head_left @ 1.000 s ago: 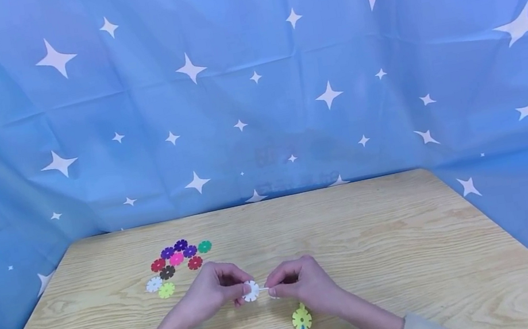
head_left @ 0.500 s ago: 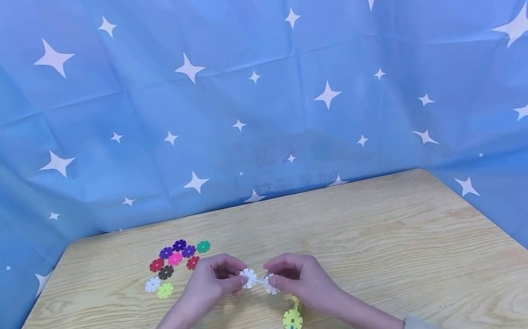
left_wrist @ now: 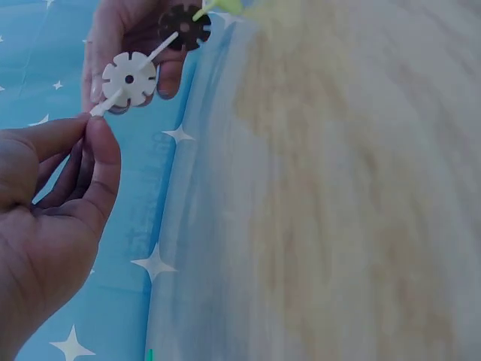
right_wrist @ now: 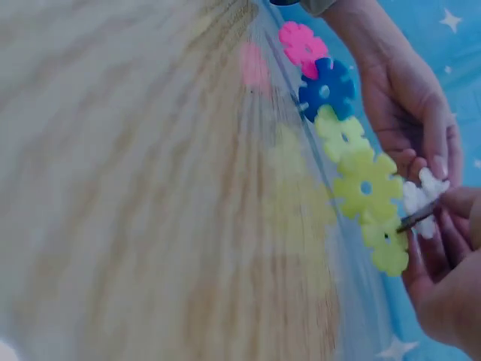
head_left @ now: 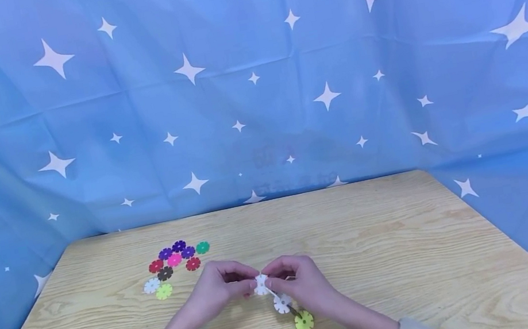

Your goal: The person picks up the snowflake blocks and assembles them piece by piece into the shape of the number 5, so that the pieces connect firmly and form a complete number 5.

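Note:
My left hand [head_left: 222, 288] pinches a white notched plastic disc [head_left: 261, 285] between thumb and fingers. Meeting it from the other side, my right hand [head_left: 301, 280] grips the same end of a chain of interlocked discs. From there the chain hangs toward the front: a white disc [head_left: 282, 303], a dark brown disc [left_wrist: 185, 27] seen in the left wrist view, several yellow discs [right_wrist: 368, 186], a blue disc [right_wrist: 326, 89] and a pink disc [right_wrist: 302, 45]. In the left wrist view, the white disc at the left fingertips is nearly edge-on, partly hidden by them.
Loose notched discs lie at the back left of the wooden table [head_left: 384, 226], among them a green disc [head_left: 203, 247], a yellow disc [head_left: 164, 291] and a white disc [head_left: 152, 285]. A blue curtain [head_left: 253, 102] with white stars hangs behind the table.
The hands have come together at the white discs. The chain has swung left and toward the front, its pink end now partly cut off by the head view's bottom edge.

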A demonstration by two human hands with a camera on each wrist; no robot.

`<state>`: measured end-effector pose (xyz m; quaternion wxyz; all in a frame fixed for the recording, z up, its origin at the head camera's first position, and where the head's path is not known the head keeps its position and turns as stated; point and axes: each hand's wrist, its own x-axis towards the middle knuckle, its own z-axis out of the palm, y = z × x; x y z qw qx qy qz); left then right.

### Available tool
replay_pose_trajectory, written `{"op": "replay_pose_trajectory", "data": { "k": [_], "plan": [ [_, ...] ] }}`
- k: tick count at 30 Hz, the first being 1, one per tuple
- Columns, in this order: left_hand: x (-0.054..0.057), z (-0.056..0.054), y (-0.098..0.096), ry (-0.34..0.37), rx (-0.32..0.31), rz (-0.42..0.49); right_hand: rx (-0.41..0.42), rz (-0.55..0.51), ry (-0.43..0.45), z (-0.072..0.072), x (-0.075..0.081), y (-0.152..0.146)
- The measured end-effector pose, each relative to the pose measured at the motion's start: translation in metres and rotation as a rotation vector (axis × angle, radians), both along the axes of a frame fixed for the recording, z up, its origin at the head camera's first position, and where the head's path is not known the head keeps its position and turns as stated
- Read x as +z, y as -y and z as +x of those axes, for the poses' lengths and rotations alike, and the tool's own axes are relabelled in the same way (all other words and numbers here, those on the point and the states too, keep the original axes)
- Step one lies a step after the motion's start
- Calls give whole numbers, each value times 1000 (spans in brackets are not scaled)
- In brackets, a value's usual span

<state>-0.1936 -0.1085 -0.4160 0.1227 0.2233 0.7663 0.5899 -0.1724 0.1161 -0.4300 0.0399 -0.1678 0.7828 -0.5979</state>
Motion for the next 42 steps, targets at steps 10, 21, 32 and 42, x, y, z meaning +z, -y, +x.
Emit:
{"op": "replay_pose_trajectory", "data": {
  "k": [10, 21, 32, 42],
  "plan": [
    [-1, -3, 27, -14, 13, -100, 6, -39, 40, -3, 2, -5],
    [-4, -23, 97, -74, 185, -190, -52, -104, 70, -5, 1, -15],
    [-12, -51, 98, -148, 333, -396, -55, -85, 59, -7, -1, -18],
    [-12, -62, 91, -188, 320, -450, -26, -112, 76, -5, -2, -18]
  ]
}}
